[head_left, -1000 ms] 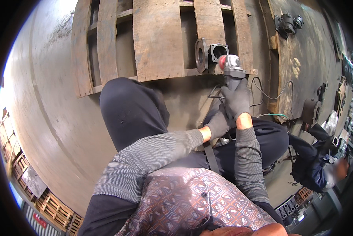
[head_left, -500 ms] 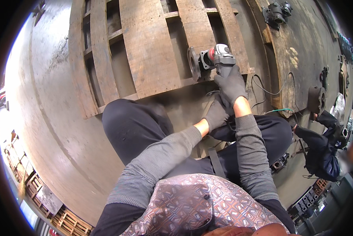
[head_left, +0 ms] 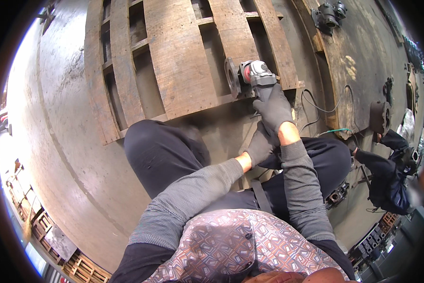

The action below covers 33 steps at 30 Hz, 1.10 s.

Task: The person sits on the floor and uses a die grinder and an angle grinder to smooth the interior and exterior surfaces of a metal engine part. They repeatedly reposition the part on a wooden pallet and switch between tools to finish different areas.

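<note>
My right hand (head_left: 274, 109), in a grey glove, is wrapped round the body of an angle grinder (head_left: 263, 78) with a silver head and a red part beside it. Behind it my gloved left hand (head_left: 260, 145) is closed round the tool's rear end, which is mostly hidden by the hands. The grinder's head meets the near flange of a metal flanged casting (head_left: 231, 78). That casting stands on its side near the close edge of a wooden pallet (head_left: 179, 61). Where exactly the disc touches is hidden by the grinder's head.
On the right lies a wooden board platform (head_left: 358, 61) bearing dark castings (head_left: 330, 18). A loose cable (head_left: 332, 112) curls between pallet and platform. Another person (head_left: 386, 188) sits at the far right beside a round casting (head_left: 379, 118). Stacked pallets (head_left: 87, 270) lie at lower left.
The grinder's head has shifted left and slightly toward me, now covering more of the casting's near flange. My right hand moved with it; my left hand has barely moved.
</note>
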Each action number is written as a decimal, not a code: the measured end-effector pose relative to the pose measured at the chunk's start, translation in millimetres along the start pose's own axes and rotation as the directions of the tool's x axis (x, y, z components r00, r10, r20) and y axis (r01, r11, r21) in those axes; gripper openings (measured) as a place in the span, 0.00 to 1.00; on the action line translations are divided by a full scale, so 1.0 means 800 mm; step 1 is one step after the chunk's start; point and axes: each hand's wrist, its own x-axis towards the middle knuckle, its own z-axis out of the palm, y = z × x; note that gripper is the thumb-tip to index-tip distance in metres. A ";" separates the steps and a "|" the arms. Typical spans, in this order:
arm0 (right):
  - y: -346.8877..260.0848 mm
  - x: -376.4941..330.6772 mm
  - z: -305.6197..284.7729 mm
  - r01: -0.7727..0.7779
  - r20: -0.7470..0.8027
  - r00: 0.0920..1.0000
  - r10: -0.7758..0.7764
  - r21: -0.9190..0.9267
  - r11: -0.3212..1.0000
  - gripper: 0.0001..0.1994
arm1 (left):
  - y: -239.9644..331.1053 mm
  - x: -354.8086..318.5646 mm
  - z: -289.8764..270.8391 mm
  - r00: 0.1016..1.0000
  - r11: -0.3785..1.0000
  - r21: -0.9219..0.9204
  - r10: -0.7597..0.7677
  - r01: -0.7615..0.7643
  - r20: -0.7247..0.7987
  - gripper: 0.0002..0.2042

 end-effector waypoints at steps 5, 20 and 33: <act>0.008 -0.002 0.000 -0.034 -0.059 0.998 0.033 -0.025 0.999 0.40 | -0.006 0.005 0.007 0.994 0.994 0.036 0.105 -0.107 0.034 0.35; 0.037 -0.013 -0.007 -0.084 -0.037 0.996 0.087 0.069 0.994 0.42 | 0.016 -0.008 0.013 0.971 0.972 0.042 -0.234 0.232 0.053 0.30; 0.064 0.000 -0.219 0.216 -0.211 0.976 -0.046 0.956 0.197 0.25 | -0.007 0.093 -0.140 0.863 0.753 0.557 -0.028 0.350 -0.504 0.40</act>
